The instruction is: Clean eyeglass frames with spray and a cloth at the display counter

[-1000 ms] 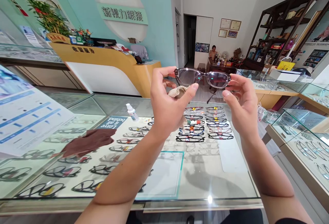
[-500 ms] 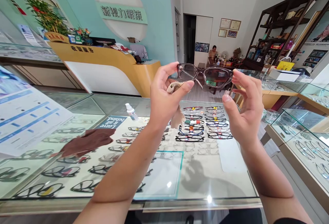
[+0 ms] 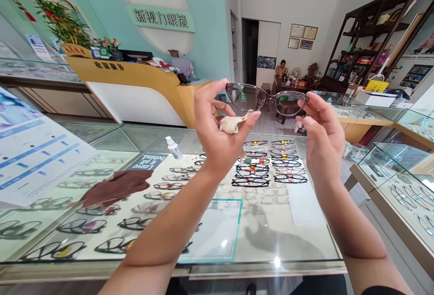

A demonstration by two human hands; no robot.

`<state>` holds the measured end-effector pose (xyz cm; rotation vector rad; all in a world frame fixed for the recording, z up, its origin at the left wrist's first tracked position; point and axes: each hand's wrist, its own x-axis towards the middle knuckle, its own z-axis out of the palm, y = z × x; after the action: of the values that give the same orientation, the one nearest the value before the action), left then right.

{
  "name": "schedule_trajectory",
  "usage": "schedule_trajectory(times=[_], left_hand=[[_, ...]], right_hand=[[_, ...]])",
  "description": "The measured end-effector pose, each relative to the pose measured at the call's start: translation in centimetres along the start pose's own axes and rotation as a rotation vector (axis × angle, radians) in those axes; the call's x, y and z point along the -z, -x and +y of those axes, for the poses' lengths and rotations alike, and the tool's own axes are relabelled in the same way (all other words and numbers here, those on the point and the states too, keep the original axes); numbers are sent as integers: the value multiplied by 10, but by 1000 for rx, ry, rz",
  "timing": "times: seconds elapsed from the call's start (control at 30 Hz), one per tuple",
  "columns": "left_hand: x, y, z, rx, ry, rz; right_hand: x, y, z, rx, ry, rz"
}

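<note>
A pair of dark translucent-framed eyeglasses (image 3: pixel 269 98) is held up level above the glass counter, between both hands. My left hand (image 3: pixel 220 128) grips the frame's left end with its fingers, and a crumpled beige cloth (image 3: pixel 232 124) is tucked in the same hand by the thumb. At the other end, my right hand (image 3: pixel 323 137) pinches the right corner of the frame between fingers and thumb. Under the hands, rows of folded eyeglasses (image 3: pixel 251 182) lie on the counter. A white spray bottle (image 3: pixel 174 147) stands to the left, and a brown cloth (image 3: pixel 117 186) lies spread near it.
The glass display counter (image 3: pixel 271 245) runs across the front, with more frames inside. A printed sheet (image 3: pixel 40 150) stands at left. Another showcase (image 3: pixel 400 182) is on the right. A yellow-and-white desk (image 3: pixel 135 91) stands behind, and a person (image 3: pixel 280 68) sits far back.
The eyeglasses have turned, so the left lens now faces me more and the right lens looks narrower. My left hand has shifted slightly left, and the cloth is bunched higher against its thumb.
</note>
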<state>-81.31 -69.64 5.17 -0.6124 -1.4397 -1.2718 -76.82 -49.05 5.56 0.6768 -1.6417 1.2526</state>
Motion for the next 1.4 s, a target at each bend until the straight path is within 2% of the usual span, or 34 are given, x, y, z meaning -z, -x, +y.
schedule_trajectory(times=[0.2, 0.67, 1.0, 1.27, 1.4], left_hand=[[-4, 3, 5, -41, -32, 14], [-6, 3, 3, 69, 19, -78], [-4, 9, 11, -7, -8, -58], [-9, 6, 15, -178, -34, 18], [-10, 6, 14, -145, -47, -19]], right_hand=[[0, -1, 0, -14, 0, 48], [3, -5, 3, -6, 16, 134], [4, -6, 13, -40, 0, 159], [1, -7, -3, -118, -61, 236], [0, -8, -6, -78, -48, 242]])
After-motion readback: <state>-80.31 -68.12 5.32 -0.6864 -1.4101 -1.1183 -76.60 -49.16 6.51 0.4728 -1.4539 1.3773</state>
